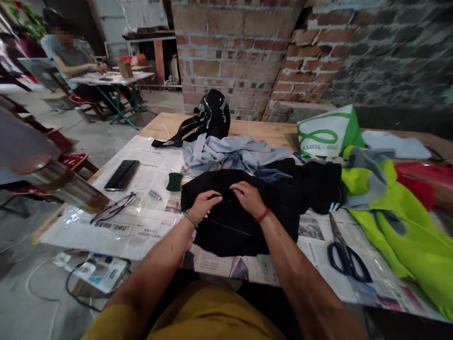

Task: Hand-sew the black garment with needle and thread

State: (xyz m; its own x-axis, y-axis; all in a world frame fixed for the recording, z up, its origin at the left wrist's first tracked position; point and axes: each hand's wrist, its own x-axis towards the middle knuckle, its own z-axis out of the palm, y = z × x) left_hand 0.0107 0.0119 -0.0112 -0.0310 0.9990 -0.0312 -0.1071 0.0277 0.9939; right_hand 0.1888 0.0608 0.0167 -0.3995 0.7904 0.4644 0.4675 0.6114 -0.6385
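A black cloth garment [244, 238] lies spread on the newspaper in front of me, with a thin pale line running across it. My left hand [202, 206], a green beaded bracelet at its wrist, pinches the cloth with thumb and fingers. A short distance to its right, my right hand [250, 199] is closed in a pinch on the same cloth; a red bracelet circles that wrist. Whether something tiny is also between the fingertips I cannot make out. Scissors [345, 257] with dark blue handles lie to the right, partly opened.
At left are a phone [122, 175], eyeglasses [115, 208], a tilted-looking bottle [67, 184] and a dark green pad [174, 182]. Grey-blue cloth [230, 153], a black bag [214, 113], a green-white bag [329, 132] and a neon-yellow garment [406, 222] surround the work. Another person [71, 56] sits farther back.
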